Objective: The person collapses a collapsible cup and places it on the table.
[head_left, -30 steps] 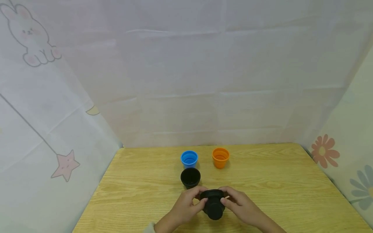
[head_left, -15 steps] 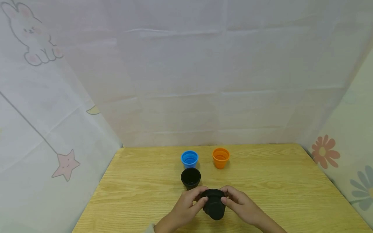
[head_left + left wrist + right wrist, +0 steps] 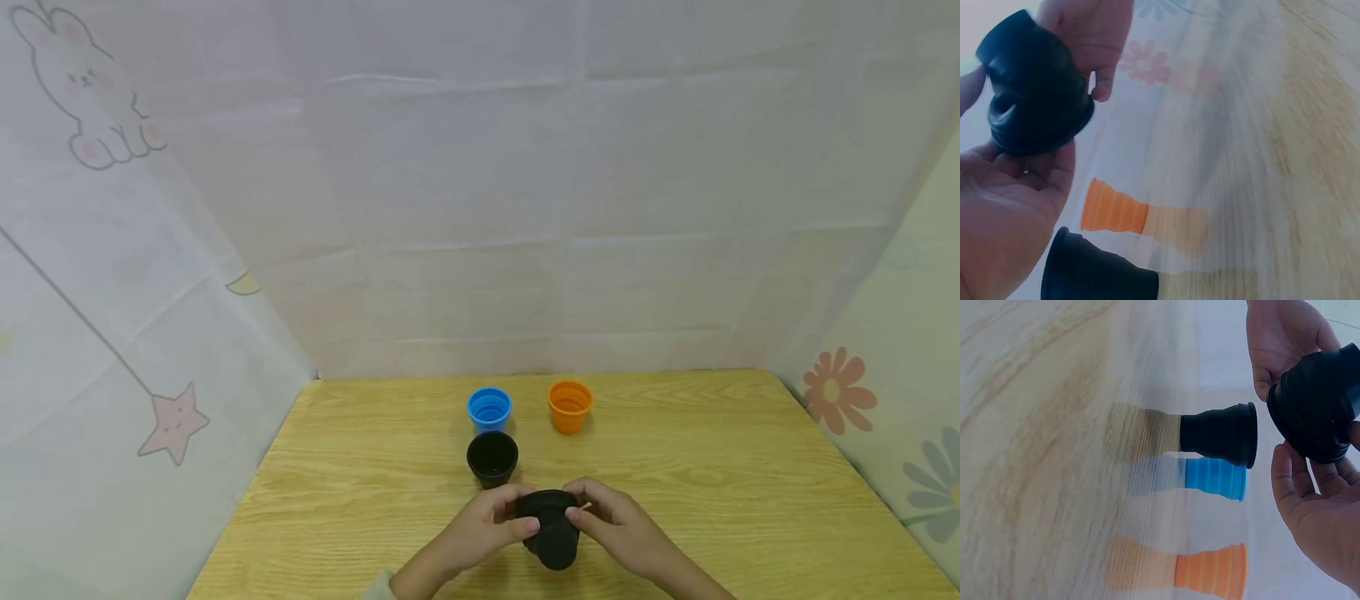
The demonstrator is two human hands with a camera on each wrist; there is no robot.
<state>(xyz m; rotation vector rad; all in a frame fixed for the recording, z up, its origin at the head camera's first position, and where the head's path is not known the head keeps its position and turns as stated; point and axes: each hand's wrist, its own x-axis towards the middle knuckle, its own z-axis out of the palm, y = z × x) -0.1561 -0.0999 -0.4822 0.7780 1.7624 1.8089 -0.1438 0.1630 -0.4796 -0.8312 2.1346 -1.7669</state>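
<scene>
Between both hands, above the table, is a black collapsible cup (image 3: 557,540), tilted with its base toward me. My left hand (image 3: 483,527) grips its left side, thumb on the wall and fingers at the rim. On the other side my right hand (image 3: 622,529) pinches it with the thumb in front and fingers behind. A dent shows in its wall in the left wrist view, where the cup (image 3: 1035,87) looks partly folded. A second black cup (image 3: 492,458) stands upright just beyond my left hand. Its inside is dark.
A blue cup (image 3: 489,408) stands behind the second black cup, with an orange cup (image 3: 570,407) to its right. All rest on the wooden table (image 3: 712,467). A printed cloth (image 3: 465,183) hangs along the table's back and sides.
The held cup's wall has buckled and its base has shifted slightly. My left thumb has moved a little further across the cup. The standing cups have stayed put.
</scene>
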